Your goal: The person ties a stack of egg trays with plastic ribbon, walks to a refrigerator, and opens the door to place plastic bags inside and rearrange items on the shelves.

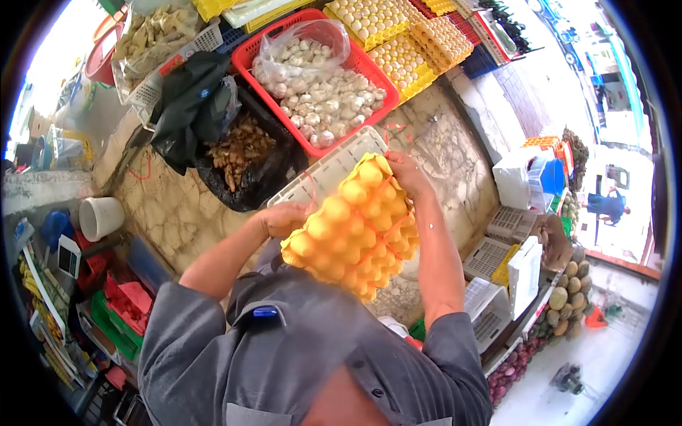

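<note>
A yellow egg tray [355,227], bumpy side facing me, is tilted up in front of my chest. Red string [380,234] runs across its bumps. The fingers of my left hand [285,219] are closed at the tray's left edge, with a loose bit of string just above them. My right hand [410,176] is closed at the upper right corner, and more string shows near it. What lies inside the tray is hidden. Just behind it is a white slotted plastic crate [334,170].
A red basket [245,53] of garlic [312,99] stands ahead, beside a black bag [206,174] of ginger roots [238,153]. Trays of eggs [366,18] are stacked at the upper right. White crates [490,259] stand on the right, a white bucket [101,218] on the left.
</note>
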Motion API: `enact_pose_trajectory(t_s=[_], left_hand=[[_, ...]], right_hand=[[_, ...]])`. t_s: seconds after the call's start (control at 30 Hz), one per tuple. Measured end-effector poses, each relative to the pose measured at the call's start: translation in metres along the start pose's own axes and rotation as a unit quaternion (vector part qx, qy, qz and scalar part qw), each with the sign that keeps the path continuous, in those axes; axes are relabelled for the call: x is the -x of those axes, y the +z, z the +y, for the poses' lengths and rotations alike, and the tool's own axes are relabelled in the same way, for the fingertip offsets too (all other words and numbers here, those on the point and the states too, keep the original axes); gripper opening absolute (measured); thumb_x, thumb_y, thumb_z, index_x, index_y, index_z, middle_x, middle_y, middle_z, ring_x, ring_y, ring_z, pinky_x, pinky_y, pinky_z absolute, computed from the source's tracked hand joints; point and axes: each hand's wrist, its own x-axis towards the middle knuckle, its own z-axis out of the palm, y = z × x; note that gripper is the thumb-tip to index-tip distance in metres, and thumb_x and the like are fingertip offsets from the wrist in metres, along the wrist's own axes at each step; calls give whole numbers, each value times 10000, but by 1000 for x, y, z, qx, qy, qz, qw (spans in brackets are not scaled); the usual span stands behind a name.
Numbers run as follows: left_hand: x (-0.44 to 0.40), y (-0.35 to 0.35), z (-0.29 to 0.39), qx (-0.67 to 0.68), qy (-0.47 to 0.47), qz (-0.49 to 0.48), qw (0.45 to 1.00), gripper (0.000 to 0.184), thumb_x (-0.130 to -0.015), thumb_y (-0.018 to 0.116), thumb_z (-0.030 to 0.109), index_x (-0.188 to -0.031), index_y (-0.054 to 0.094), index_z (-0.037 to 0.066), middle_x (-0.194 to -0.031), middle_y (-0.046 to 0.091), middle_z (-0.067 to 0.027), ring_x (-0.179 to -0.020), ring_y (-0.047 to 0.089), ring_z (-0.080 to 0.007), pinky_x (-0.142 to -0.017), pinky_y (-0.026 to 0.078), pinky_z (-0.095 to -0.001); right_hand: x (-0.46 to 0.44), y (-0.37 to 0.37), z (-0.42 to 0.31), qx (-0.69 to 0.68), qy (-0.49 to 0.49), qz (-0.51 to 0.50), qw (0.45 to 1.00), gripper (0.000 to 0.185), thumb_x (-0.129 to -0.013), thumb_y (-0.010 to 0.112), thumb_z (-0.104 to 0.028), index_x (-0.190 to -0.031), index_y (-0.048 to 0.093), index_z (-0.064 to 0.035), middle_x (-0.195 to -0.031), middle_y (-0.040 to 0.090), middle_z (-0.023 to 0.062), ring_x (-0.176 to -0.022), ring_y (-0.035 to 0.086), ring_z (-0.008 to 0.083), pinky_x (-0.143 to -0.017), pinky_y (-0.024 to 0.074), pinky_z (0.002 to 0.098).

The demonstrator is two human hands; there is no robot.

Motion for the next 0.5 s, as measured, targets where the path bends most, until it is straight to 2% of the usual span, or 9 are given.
enact_pose_trajectory(t_s=[0.07,0.17,0.23,0.3,0.5], left_hand=[[-15,1,12,6,-57,0,998,316,-1017,543,217,-1252,602,14,-1223,664,-93,-1132,636,-197,-994,502,-355],[-48,6,38,-138,-25,-4,990,311,-1013,546,200,-1252,603,8,-1225,663,-87,-1125,636,-192,-977,511,-351],[-84,11,58,-287,33,-38,957,307,-992,579,186,-1237,611,4,-1213,666,-72,-1096,640,-177,-954,519,-343],[-124,10,83,-341,-13,2,940,329,-970,606,187,-1242,614,4,-1209,666,-70,-1037,653,-166,-902,534,-327],[-219,1,137,-339,-25,-81,937,142,-925,622,153,-984,687,42,-994,710,-64,-862,644,-108,-765,529,-276]], right_hand=[[7,1,-7,0,-5,8,1000,229,-914,679,-246,-968,697,-24,-848,685,3,-734,614,68,-664,503,242],[16,6,-11,-22,-11,6,1000,233,-918,681,-248,-970,697,-22,-850,683,2,-737,611,64,-667,500,240],[16,9,-10,-32,-15,6,999,234,-919,682,-247,-977,699,-21,-853,682,-1,-739,610,62,-670,499,239],[17,13,-13,-33,-22,4,999,236,-915,681,-248,-977,702,-21,-857,684,-1,-738,610,61,-664,496,235],[7,8,11,-36,-24,33,999,223,-925,662,-222,-976,705,-9,-841,674,-14,-724,597,58,-655,480,235]])
